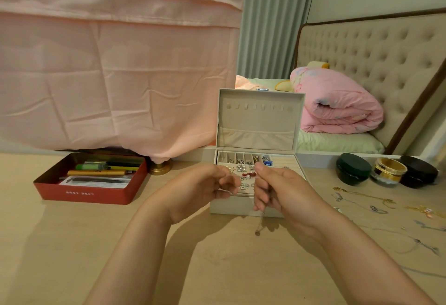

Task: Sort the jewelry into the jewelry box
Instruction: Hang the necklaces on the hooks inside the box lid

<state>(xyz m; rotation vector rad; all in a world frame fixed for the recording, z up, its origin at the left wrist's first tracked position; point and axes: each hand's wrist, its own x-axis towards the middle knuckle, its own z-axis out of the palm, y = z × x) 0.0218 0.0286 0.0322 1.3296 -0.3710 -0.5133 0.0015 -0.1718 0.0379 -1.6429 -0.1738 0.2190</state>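
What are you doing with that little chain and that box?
A person is sorting jewelry at a table. The left hand and the right hand pinch a thin necklace in front of the open jewelry box, and its pendant dangles below the right hand. The box's tray already holds earrings and other small pieces. More chains lie on the table to the right, not yet put away.

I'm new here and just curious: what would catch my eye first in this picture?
The left hand and right hand pinching a thin necklace at centre, before the open jewelry box. Then the big pink cloth hanging at left, and loose chains on the table at right.
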